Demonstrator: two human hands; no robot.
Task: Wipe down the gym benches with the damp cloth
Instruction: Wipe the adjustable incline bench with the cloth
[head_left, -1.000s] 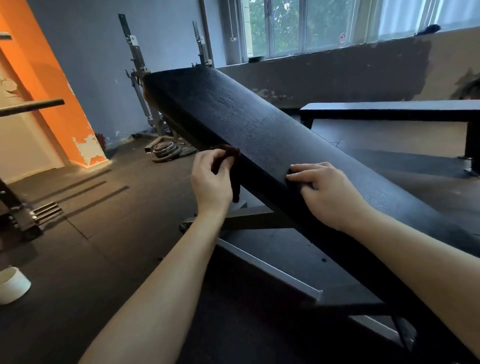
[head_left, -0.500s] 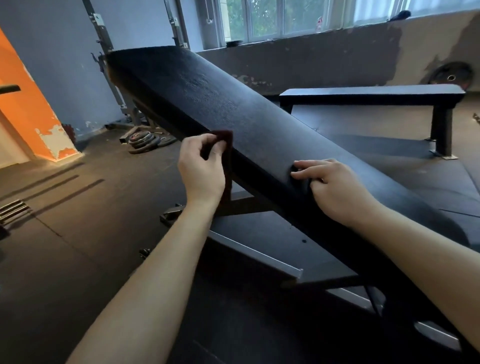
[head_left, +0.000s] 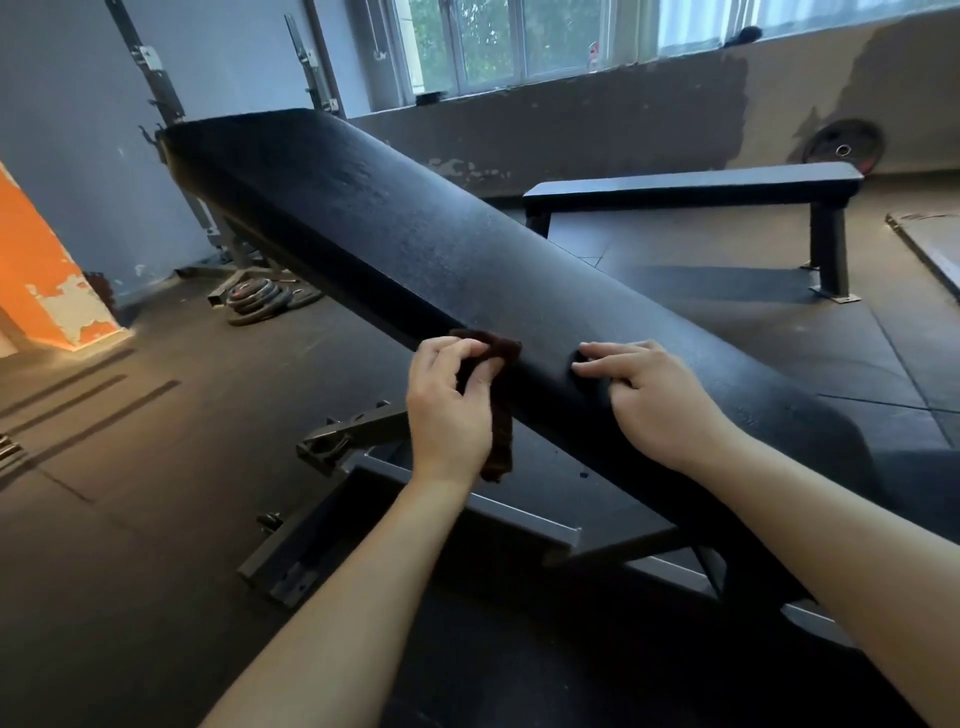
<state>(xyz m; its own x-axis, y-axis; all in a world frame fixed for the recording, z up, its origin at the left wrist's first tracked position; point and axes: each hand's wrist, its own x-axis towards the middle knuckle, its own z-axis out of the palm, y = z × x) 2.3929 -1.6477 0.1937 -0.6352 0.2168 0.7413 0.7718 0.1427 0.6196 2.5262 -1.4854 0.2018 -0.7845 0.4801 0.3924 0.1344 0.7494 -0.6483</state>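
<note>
The left hand (head_left: 449, 410) is pinching the cloth (head_left: 500, 436) against the near edge of the bench (head_left: 415, 249), at nine o'clock from the right hand (head_left: 649, 400), which is lying flat on the pad, gripping nothing. The cloth is hanging limp, so it is likely handling soft and light, and is best bunched near its top. Its dampness is proving impossible to judge, and dark on dark is blurring its outline.

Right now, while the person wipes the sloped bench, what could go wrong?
The left hand holds the cloth bunched at the side edge of the inclined bench, with much of it hanging loose, so only a narrow strip may get wiped.
The bench's high end lies far from both hands and could be missed.
The right hand rests on the bench; the spot under it may go unwiped.
</note>
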